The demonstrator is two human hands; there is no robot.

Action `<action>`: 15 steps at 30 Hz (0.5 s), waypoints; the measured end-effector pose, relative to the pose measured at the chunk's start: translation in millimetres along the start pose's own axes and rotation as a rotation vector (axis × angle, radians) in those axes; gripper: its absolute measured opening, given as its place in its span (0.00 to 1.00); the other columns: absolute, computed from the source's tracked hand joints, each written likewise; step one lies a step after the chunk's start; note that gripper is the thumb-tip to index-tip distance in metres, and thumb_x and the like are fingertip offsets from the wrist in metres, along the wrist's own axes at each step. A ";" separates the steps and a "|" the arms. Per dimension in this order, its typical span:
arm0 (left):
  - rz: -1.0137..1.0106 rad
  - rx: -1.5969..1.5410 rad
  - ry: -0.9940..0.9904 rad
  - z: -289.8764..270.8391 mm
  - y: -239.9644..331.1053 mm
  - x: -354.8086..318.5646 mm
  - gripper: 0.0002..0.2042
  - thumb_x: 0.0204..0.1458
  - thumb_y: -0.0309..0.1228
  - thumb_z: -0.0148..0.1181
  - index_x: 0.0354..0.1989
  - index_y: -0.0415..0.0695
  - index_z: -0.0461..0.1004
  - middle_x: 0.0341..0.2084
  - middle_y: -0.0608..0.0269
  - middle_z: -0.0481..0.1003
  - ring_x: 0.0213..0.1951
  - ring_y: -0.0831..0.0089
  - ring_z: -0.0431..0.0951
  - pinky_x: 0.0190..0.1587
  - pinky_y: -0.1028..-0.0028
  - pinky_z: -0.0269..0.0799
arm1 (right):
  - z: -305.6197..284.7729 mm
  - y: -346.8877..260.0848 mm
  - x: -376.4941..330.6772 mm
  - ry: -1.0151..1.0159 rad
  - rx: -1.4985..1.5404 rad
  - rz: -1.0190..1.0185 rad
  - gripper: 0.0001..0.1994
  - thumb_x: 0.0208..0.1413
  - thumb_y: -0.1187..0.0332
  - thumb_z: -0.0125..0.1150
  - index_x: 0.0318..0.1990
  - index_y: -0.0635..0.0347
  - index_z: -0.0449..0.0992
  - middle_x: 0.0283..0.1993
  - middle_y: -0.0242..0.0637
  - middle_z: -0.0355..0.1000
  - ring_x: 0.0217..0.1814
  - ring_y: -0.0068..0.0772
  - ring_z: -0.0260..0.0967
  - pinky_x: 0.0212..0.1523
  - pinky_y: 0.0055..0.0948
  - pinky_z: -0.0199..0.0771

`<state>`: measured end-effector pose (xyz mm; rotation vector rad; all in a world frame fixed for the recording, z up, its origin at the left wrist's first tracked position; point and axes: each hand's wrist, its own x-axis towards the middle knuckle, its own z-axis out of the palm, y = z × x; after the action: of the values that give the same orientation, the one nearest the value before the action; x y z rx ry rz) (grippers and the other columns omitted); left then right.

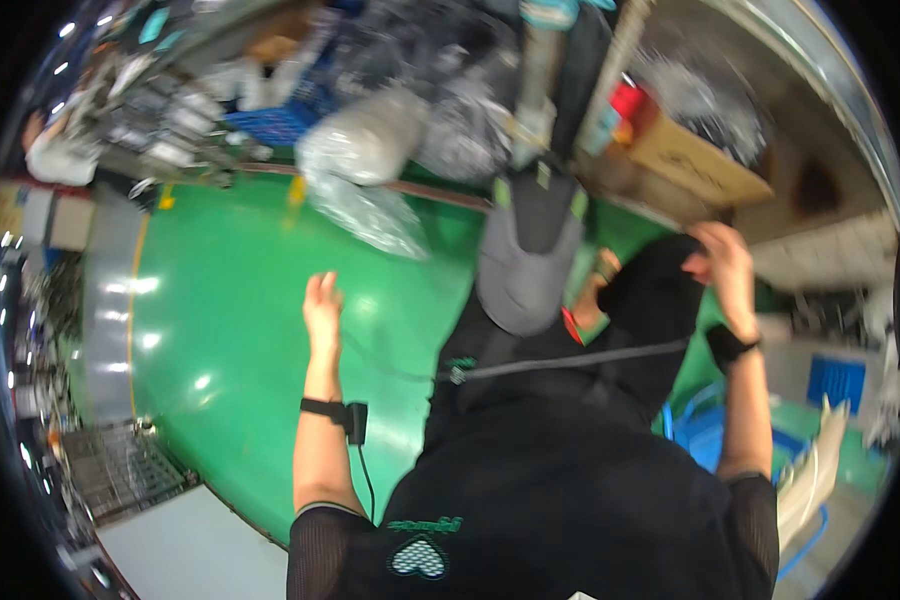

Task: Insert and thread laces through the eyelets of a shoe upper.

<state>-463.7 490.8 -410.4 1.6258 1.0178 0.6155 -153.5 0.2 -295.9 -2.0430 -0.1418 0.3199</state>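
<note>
Head view, blurred, tilted hard. Left hand (pixel 322 300) was raised over the green floor (pixel 230 330), fingers loosely spread, released, gripping nothing. A black strap (pixel 322 407) sat on the left wrist with a small black box (pixel 356 421) on its right side and a thin cable hanging down from it toward the near edge.

Right hand (pixel 725 262) was up at right, fingers curled onto the far right edge of a black cloth (pixel 650 295), grasping it; exact pinch was hard to tell through blur. The black cloth hung between the right hand and the grey cap (pixel 525 265), just right of centre. A dark band (pixel 728 345) wrapped the right wrist. A bit of skin and a red strip showed between cap and cloth, too blurred to name.

The grey cap sat at centre, brim pointing far, over the black shirt (pixel 530 480) that filled the near middle. A thin grey rod or cord (pixel 570 360) ran across the shirt from centre to right, under the cloth.

Far side: a clear plastic bag (pixel 360 150) lay on the floor's far edge, with blue crates (pixel 280 120) and cluttered shelves behind it. A cardboard box (pixel 695 160) stood far right, a red thing just left of it. Near right was a blue bin (pixel 710 435), another blue crate (pixel 835 380) farther right. Near left was a wire rack (pixel 120 470) and a pale grey surface (pixel 190 545). Another person's white sleeve (pixel 60 160) showed far left.
</note>
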 end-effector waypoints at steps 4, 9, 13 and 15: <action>0.334 0.283 -0.513 163.4 97.9 -65.4 0.11 0.61 0.38 0.52 0.44 0.45 0.69 0.16 0.65 0.65 0.22 0.76 0.68 0.26 0.71 0.66 | 92.4 -11.6 -28.0 -0.362 0.120 -0.031 0.06 0.61 0.76 0.51 0.44 0.63 0.68 0.24 0.29 0.69 0.17 0.16 0.63 0.17 0.20 0.64; 0.358 0.075 -0.671 209.0 108.0 -99.4 0.04 0.59 0.27 0.55 0.35 0.41 0.73 0.19 0.70 0.69 0.23 0.83 0.67 0.28 0.79 0.64 | 117.1 10.8 -38.6 -0.268 0.050 -0.038 0.07 0.58 0.69 0.58 0.32 0.64 0.73 0.18 0.31 0.67 0.18 0.16 0.63 0.20 0.23 0.62; 0.177 0.051 -0.644 209.2 97.5 -107.0 0.05 0.60 0.27 0.55 0.35 0.38 0.74 0.23 0.75 0.70 0.26 0.88 0.66 0.30 0.84 0.62 | 130.9 13.4 -43.1 -0.220 -0.061 -0.097 0.09 0.56 0.67 0.59 0.32 0.64 0.77 0.19 0.36 0.70 0.22 0.25 0.68 0.28 0.29 0.66; 0.107 0.017 -0.703 206.8 96.2 -103.2 0.06 0.60 0.27 0.55 0.36 0.38 0.74 0.26 0.75 0.73 0.28 0.89 0.66 0.31 0.85 0.63 | 133.9 15.3 -34.4 -0.245 -0.101 -0.063 0.10 0.56 0.65 0.59 0.31 0.63 0.78 0.22 0.39 0.72 0.23 0.30 0.69 0.29 0.31 0.67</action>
<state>-318.8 290.9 -369.5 1.7305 0.4188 0.0727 -225.2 98.4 -363.4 -2.0881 -0.3785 0.5327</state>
